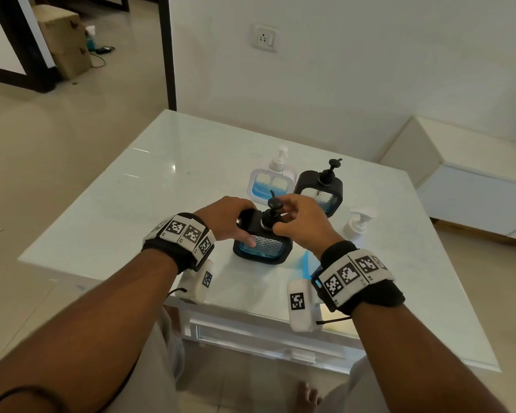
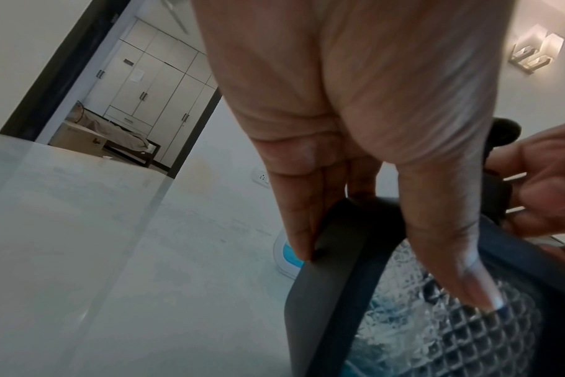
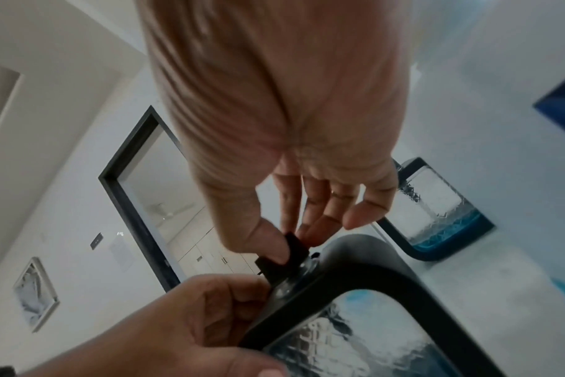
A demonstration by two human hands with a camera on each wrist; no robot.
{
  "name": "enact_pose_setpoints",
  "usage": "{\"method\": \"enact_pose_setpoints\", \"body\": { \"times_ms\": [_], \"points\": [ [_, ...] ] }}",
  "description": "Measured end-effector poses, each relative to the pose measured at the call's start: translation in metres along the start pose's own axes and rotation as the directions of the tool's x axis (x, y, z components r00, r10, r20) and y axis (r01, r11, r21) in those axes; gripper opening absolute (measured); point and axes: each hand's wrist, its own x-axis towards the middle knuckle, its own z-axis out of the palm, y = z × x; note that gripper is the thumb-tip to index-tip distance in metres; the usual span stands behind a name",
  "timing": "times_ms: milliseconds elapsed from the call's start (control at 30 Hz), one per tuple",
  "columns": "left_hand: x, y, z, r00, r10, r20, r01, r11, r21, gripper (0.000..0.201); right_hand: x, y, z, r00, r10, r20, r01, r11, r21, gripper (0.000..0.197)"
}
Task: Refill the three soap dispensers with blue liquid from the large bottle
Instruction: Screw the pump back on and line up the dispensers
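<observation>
- Step in hand, by judgement: unscrewing or tightening the pump cap on the near black dispenser; direction of turn cannot be told.
- Near black dispenser: upright on the white table, at its near middle, with a shallow layer of blue liquid at the bottom.
- Left hand: wrapped round the left shoulder of the near black dispenser, thumb pressed on the patterned front, fingers curled behind. Firm hold, not slack.
- Right hand: thumb and fingertips pinched round the pump cap; remaining fingers loosely spread, touching nothing.
- For good work: keep body pressed down against table while turning; twist cap only, not the nozzle stem; keep dispenser level to avoid slopping.
- If cap comes free: lift straight up so the dip tube clears the neck without dripping.
- Other items: white dispenser and second black dispenser standing side by side behind, each partly blue.
- Large bottle: white pump top visible just right of the right hand; body mostly hidden.
</observation>
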Motion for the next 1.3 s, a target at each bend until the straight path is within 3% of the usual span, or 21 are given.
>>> {"method": "enact_pose_setpoints", "body": {
  "times_ms": [100, 233, 333, 433, 533, 600, 700, 800, 900, 1000, 1100, 1167, 1300],
  "points": [
    [0.0, 0.0, 0.0, 1.0, -0.007, 0.001, 0.007, 1.0, 0.003, 0.06, 0.001, 0.004, 0.002, 0.998, -0.026, -0.065, 0.016, 0.99, -0.14, 0.03],
    [0.0, 0.001, 0.0, 1.0, -0.008, 0.012, 0.008, 1.0, 0.009, 0.06, 0.001, 0.006, 0.007, 0.986, 0.001, -0.166, -0.033, 0.981, -0.191, 0.048],
    [0.001, 0.001, 0.0, 1.0, -0.015, 0.011, 0.015, 1.0, 0.017, 0.062, -0.001, 0.007, 0.007, 0.991, -0.036, -0.131, 0.023, 0.995, -0.101, 0.063],
    [0.001, 0.001, 0.0, 1.0, -0.017, 0.008, 0.017, 1.0, 0.011, 0.061, -0.005, 0.004, 0.004, 0.991, -0.121, -0.048, 0.119, 0.992, -0.042, 0.06],
    [0.0, 0.001, 0.0, 1.0, -0.017, 0.007, 0.017, 1.0, 0.004, 0.06, -0.007, 0.001, 0.002, 0.976, -0.197, -0.093, 0.18, 0.97, -0.165, 0.039],
    [0.0, 0.001, 0.0, 1.0, -0.015, 0.008, 0.015, 1.0, 0.01, 0.06, -0.005, 0.002, 0.005, 0.974, -0.162, -0.159, 0.124, 0.967, -0.224, 0.032],
    [0.0, 0.001, 0.0, 1.0, -0.012, 0.009, 0.012, 1.0, 0.012, 0.06, -0.001, 0.005, 0.01, 0.968, -0.047, -0.247, -0.023, 0.962, -0.272, 0.047],
    [0.0, 0.0, 0.0, 1.0, -0.012, 0.006, 0.012, 1.0, 0.005, 0.06, -0.002, 0.005, 0.011, 0.979, -0.065, -0.194, 0.022, 0.976, -0.215, 0.059],
    [0.0, 0.001, 0.0, 1.0, -0.012, 0.004, 0.012, 1.0, 0.006, 0.06, -0.002, 0.006, 0.007, 0.983, -0.13, -0.126, 0.105, 0.977, -0.187, 0.047],
    [0.0, 0.002, 0.0, 1.0, -0.014, 0.005, 0.013, 1.0, 0.02, 0.059, 0.001, 0.007, 0.008, 0.976, -0.114, -0.187, 0.062, 0.962, -0.266, 0.032],
    [-0.001, 0.003, 0.0, 1.0, -0.006, 0.008, 0.005, 1.0, 0.022, 0.059, -0.001, 0.002, 0.011, 0.957, -0.092, -0.277, -0.044, 0.893, -0.448, 0.049],
    [-0.001, 0.003, 0.0, 1.0, -0.004, 0.012, 0.004, 1.0, 0.022, 0.059, -0.002, -0.001, 0.01, 0.96, -0.094, -0.263, -0.055, 0.861, -0.506, 0.056],
    [-0.001, 0.003, 0.0, 1.0, -0.008, 0.001, 0.008, 1.0, 0.016, 0.06, -0.002, 0.002, 0.003, 0.986, -0.1, -0.136, 0.033, 0.905, -0.424, 0.044]
  ]
}}
